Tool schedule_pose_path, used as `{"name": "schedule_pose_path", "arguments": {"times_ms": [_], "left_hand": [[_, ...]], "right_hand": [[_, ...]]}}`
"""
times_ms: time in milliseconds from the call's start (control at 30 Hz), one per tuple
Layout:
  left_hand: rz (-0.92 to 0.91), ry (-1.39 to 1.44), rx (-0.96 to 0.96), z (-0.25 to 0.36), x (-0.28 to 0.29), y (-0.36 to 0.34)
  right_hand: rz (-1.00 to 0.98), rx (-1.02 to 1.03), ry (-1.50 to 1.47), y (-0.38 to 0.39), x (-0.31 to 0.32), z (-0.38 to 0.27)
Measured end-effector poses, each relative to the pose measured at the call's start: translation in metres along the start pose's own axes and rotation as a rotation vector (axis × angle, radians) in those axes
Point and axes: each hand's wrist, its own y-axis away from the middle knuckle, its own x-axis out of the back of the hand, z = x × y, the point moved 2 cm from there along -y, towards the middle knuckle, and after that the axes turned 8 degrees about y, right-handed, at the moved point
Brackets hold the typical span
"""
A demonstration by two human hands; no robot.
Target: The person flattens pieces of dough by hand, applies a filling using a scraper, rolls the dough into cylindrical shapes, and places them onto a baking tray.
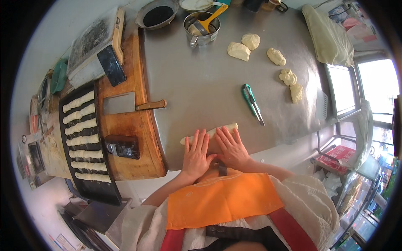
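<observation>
A pale roll of dough (212,132) lies on the steel table near its front edge, slanting up to the right. My left hand (197,154) rests flat on its left part, fingers stretched forward. Beside it my right hand (230,148) presses on the right part with fingers spread, and the two thumbs meet or nearly meet. Both ends of the roll show past my fingers. A green utility knife (252,103) with its blade out lies just beyond my right hand. Farther off are several lumps of dough, among them a cut piece (239,51) and a round one (251,41).
On the wooden board (146,138) at left are a cleaver (120,103), a dark packet (122,146) and a phone (111,65). A black tray (86,186) holds several dough sticks. A metal pot (203,39) with a yellow-handled brush (213,16) stands at the back.
</observation>
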Motion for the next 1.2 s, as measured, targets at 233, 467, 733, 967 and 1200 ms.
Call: {"name": "schedule_pose_path", "arguments": {"times_ms": [233, 467, 733, 967, 1200], "left_hand": [[0.361, 0.268, 0.006, -0.039, -0.015, -0.079], [-0.084, -0.025, 0.030, -0.004, -0.013, 0.010], [0.020, -0.074, -0.119, -0.050, -0.006, -0.018], [0.049, -0.100, 0.037, -0.045, -0.019, 0.008], [0.096, -0.192, -0.137, -0.076, 0.015, -0.039]], "right_hand": [[0.146, -0.022, 0.017, -0.051, -0.002, 0.004], [-0.030, 0.024, 0.058, -0.005, 0.000, -0.014], [-0.027, 0.185, 0.223, -0.032, 0.010, 0.019], [0.001, -0.013, 0.097, -0.004, -0.010, 0.025], [-0.023, 0.133, 0.116, -0.055, 0.007, 0.058]]}}
